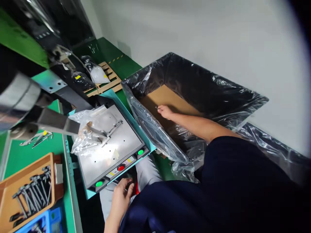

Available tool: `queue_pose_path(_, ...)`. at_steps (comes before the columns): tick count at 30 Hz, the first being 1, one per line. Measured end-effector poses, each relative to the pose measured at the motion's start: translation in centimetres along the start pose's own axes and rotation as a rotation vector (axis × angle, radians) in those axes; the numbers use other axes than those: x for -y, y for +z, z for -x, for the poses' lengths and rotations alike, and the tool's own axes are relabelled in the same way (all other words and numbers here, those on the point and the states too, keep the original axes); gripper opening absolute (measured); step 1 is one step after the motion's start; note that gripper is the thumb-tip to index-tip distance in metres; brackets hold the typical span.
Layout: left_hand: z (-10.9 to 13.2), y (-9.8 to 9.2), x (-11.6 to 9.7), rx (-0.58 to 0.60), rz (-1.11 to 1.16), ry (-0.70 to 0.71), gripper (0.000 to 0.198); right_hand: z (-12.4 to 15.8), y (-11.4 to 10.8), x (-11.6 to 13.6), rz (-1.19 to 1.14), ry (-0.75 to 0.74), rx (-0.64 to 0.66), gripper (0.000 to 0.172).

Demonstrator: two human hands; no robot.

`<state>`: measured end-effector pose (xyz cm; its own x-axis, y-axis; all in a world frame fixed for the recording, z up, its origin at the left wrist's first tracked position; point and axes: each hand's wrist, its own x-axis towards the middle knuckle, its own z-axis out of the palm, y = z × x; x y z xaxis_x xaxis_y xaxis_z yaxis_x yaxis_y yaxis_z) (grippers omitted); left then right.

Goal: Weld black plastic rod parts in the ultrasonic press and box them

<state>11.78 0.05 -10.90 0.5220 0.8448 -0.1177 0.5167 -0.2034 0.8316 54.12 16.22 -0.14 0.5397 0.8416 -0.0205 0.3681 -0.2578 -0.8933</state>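
My right hand reaches down into a large box lined with black plastic film, its fingers pinched together on a small item I cannot make out, just above the brown cardboard sheet at the bottom. My left hand rests near my lap below the front of a machine, fingers curled around something small and dark. The machine's metal plate carries a metal part and a clear plastic bag. Its front panel has two green buttons and a red button.
An orange tray at the lower left holds several metal parts, with a blue bin below it. Loose metal parts lie on the green bench. A wooden pallet with bagged goods sits behind the machine. A white wall stands beyond the box.
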Motion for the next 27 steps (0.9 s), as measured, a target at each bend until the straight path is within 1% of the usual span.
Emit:
queue_pose_path(2,1.1,-0.8,-0.4,-0.065,0.021,0.003,0.023,-1.0,-0.2,2.9,-0.040,-0.021,-0.028,0.017)
queue_pose_path(3,1.4,-1.2,-0.7,-0.089,0.033,0.011,0.025,-0.9,-0.6,4.4,-0.099,-0.048,-0.040,0.016)
queue_pose_path(5,1.4,-2.2,-1.9,-0.113,0.053,0.050,0.027,1.0,-1.6,7.6,-0.281,-0.134,-0.017,0.014)
queue_pose_path(7,1.0,-3.3,-4.0,-0.134,0.064,0.129,0.027,4.7,-1.7,10.2,-0.474,-0.218,0.087,0.018)
queue_pose_path(9,0.5,-4.3,-6.4,-0.199,0.084,0.217,0.027,9.6,-0.4,11.7,-0.575,-0.246,0.250,0.026)
queue_pose_path(11,0.1,-5.1,-8.6,-0.281,0.138,0.285,0.028,14.8,1.9,12.2,-0.616,-0.225,0.412,0.035)
queue_pose_path(12,-0.1,-5.4,-9.4,-0.293,0.191,0.314,0.030,17.3,3.2,12.2,-0.625,-0.211,0.481,0.039)
queue_pose_path(14,-0.1,-5.8,-10.3,-0.329,0.270,0.326,0.036,21.4,5.8,11.7,-0.646,-0.194,0.577,0.045)
queue_pose_path(16,0.2,-6.0,-10.2,-0.295,0.327,0.294,0.035,24.2,7.9,11.2,-0.670,-0.195,0.607,0.048)
queue_pose_path(19,1.1,-6.4,-9.0,-0.186,0.483,0.210,0.028,26.1,9.8,10.5,-0.655,-0.239,0.582,0.049)
queue_pose_path(21,1.6,-6.7,-7.8,-0.132,0.628,0.165,0.030,26.4,10.2,10.3,-0.612,-0.281,0.571,0.053)
queue_pose_path(23,2.0,-6.9,-6.6,-0.102,0.728,0.138,0.032,26.3,10.3,10.2,-0.558,-0.297,0.603,0.057)
queue_pose_path(25,2.2,-6.9,-5.4,-0.096,0.750,0.126,0.032,26.1,10.5,10.1,-0.496,-0.296,0.643,0.057)
queue_pose_path(27,2.3,-6.9,-4.1,-0.082,0.704,0.120,0.030,25.9,11.0,10.0,-0.434,-0.299,0.661,0.056)
